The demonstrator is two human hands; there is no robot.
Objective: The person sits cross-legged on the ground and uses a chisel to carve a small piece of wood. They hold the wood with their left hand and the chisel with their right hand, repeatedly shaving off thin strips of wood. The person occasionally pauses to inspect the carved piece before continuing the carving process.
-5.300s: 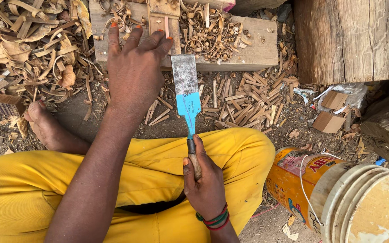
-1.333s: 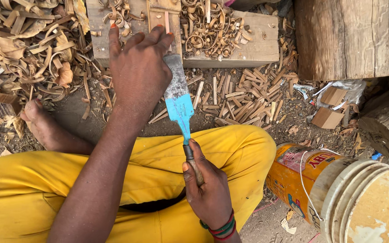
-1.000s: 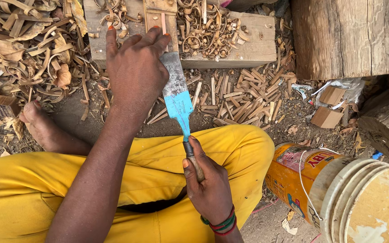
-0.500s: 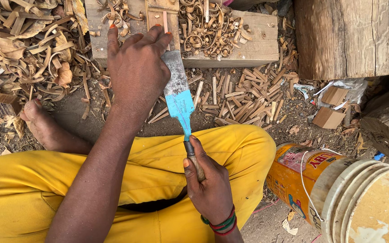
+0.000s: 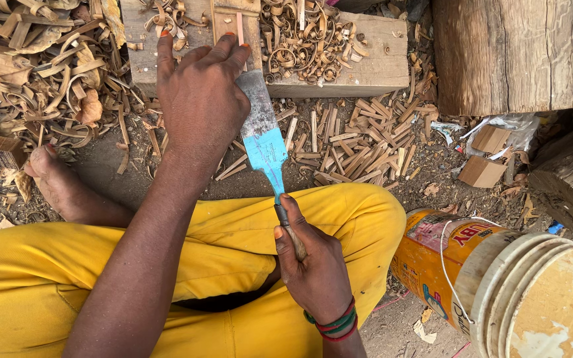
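Wood shavings (image 5: 306,40) around chisel (image 5: 264,142)

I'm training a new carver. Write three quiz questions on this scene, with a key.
1. True or false: the right hand grips the chisel by its wooden handle.
2. Where does the left hand rest? A) on the bucket B) on the wood block, beside the blade C) on the knee
3. What colour is the painted part of the blade?

Key: 1 true. 2 B. 3 blue.
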